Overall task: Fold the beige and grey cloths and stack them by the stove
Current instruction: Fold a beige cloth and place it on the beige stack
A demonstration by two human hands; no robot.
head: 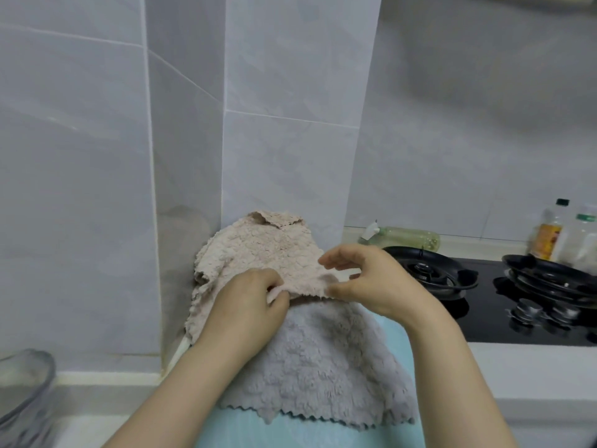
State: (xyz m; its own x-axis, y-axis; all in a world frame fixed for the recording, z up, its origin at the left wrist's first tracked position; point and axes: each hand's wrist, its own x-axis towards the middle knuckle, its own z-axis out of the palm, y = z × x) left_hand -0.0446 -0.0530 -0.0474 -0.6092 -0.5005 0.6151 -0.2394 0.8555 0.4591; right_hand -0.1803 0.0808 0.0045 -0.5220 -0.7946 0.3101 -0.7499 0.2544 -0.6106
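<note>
Beige cloth (258, 250): lies rumpled at the back of the table (533, 370), in the corner of the tiled wall (97, 189). Its far edge curls up against the tiles and its near edge is lifted off the surface.

Left hand (248, 305): thumb and fingers pinch the beige cloth's near edge at its 7 o'clock side.

Right hand (365, 279): arched over the same edge at about 4 o'clock. The thumb touches the fringe and the fingers curve above the fabric. I cannot tell whether it has a grip.

Grey cloth (323, 367): spread flat at 6 o'clock from the beige one, its far part tucked under the beige cloth's raised edge. Its zigzag hem faces me. It rests on a pale blue mat (258, 428).

Stove (484, 305): black glass top at 3 o'clock of the cloths, just beside them, with a burner ring (426, 270) nearest my right hand.

Behind the stove, at 2 o'clock: a green bottle (410, 237) on its side by the wall, and upright bottles (552, 231) further right.

At 8 o'clock, at the frame's edge: a clear glass bowl (22, 392).
</note>
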